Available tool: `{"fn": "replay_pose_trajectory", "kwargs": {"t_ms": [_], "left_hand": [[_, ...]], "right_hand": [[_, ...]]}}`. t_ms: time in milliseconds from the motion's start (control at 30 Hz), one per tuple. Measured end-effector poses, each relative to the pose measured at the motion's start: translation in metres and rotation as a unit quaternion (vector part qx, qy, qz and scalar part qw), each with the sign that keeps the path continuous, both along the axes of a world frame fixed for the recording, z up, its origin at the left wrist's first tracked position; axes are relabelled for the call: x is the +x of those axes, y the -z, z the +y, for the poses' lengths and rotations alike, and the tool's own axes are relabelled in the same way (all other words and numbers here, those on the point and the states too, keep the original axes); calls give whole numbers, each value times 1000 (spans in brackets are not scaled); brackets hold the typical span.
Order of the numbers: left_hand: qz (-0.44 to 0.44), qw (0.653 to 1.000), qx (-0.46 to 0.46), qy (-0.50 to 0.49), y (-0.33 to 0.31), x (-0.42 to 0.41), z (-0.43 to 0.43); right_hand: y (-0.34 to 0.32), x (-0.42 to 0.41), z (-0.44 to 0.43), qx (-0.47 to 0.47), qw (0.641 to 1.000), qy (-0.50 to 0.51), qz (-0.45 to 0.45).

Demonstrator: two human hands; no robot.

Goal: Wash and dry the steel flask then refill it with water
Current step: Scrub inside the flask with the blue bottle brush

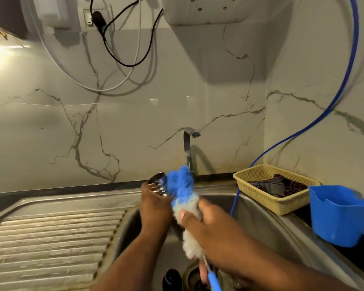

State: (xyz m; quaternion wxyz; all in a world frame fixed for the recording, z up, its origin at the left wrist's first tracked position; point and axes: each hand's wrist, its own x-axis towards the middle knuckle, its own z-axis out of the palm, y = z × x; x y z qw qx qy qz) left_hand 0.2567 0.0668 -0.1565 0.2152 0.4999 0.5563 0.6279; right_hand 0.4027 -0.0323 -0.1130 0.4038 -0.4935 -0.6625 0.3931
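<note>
Marble wall (135, 101) ahead, steel sink (261, 217) under me, and the tap (187, 148) shows no stream. My left hand (153, 206) is wrapped round the flask (158, 183), held over the sink with its threaded mouth tipped up and away. My right hand (214, 227) is closed round the brush (181, 183), gripping right on the white bristles, and the blue tuft is touching the flask's mouth, not inside it.

By my reckoning this is the scrubbing step, and the inside isn't done yet. To do it well I want my grip lower, on the blue handle, so the whole bristle head can go in. Line the tip up with the opening, twist as it enters, reach the bottom, and keep the flask tight against the push.

Containers now. The flask's inside is hidden from me. On the right counter, a yellow basket (250, 175) holds a dark striped cloth (275, 185), likely my drying rag. Just beside it stands a blue tub (340, 223); what it holds, I can't tell. Down in the sink a small dark thing (171, 279) lies by the drain (189, 276), possibly the cap.
</note>
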Motion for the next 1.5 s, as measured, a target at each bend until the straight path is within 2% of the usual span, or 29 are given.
{"fn": "replay_pose_trajectory", "kwargs": {"t_ms": [100, 200, 367, 433, 500, 567, 667, 833, 933, 1000, 1200, 1300, 1367, 1500], "left_hand": [[-57, 998, -23, 22, 1, -13, 5], [-21, 997, -58, 57, 2, -4, 1], [-17, 994, -33, 99, -1, -7, 1], [31, 995, -26, 91, -2, -7, 0], [64, 995, -29, 68, -3, -6, -1], [38, 998, -30, 30, -6, -10, 0], [-8, 1000, -19, -3, -10, -18, 2], [-124, 981, -28, 145, -12, -24, 3], [-195, 953, -69, 221, -12, -26, 1], [-204, 937, -83, 272, -16, -23, -5], [-222, 911, -110, 330, -26, -24, -17], [-226, 911, -101, 330, -27, -25, -19], [-230, 912, -90, 327, -29, -23, -21], [-233, 928, -57, 287, -33, -21, -21]], "right_hand": [[-4, 0, 2, 1, 1000, -24, -18], [-6, 2, 10, -31, 999, -5, 26], [-2, 0, 1, -17, 1000, -19, -1], [-5, 2, 7, -35, 998, -16, 53], [-4, 3, 5, -24, 999, -12, 41], [0, 3, 2, 15, 999, -30, -15], [-6, 10, 3, 35, 997, -61, -24], [-20, 37, 16, 89, 994, -49, 33], [-26, 49, 21, 155, 987, -30, -25], [-24, 51, 22, 156, 986, -32, -43], [-8, 39, 27, 177, 978, -34, -108], [-4, 37, 30, 205, 968, -43, -137], [-2, 40, 35, 223, 963, -14, -151], [-1, 39, 35, 239, 962, -13, -134]]}}
